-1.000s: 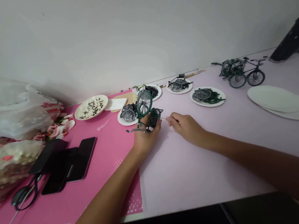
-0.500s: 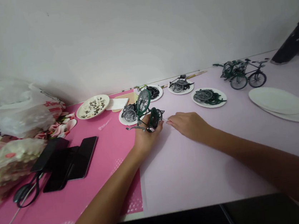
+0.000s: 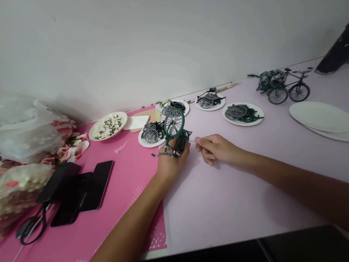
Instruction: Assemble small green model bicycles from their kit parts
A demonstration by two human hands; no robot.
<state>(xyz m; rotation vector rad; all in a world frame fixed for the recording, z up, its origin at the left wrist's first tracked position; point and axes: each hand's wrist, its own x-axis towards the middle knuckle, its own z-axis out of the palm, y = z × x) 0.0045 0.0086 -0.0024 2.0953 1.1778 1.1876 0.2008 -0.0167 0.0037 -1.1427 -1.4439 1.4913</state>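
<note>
I hold the green model bicycle [image 3: 175, 135] gripped in my left hand [image 3: 172, 164], above the surface [image 3: 208, 203]. Right of the bicycle, my right hand [image 3: 216, 148] pinches a thin rod [image 3: 192, 141]; left of it sits a loaded plate [image 3: 147, 143].

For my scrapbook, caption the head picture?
Left hand holds a green model bicycle; right hand pinches a thin rod.
</note>
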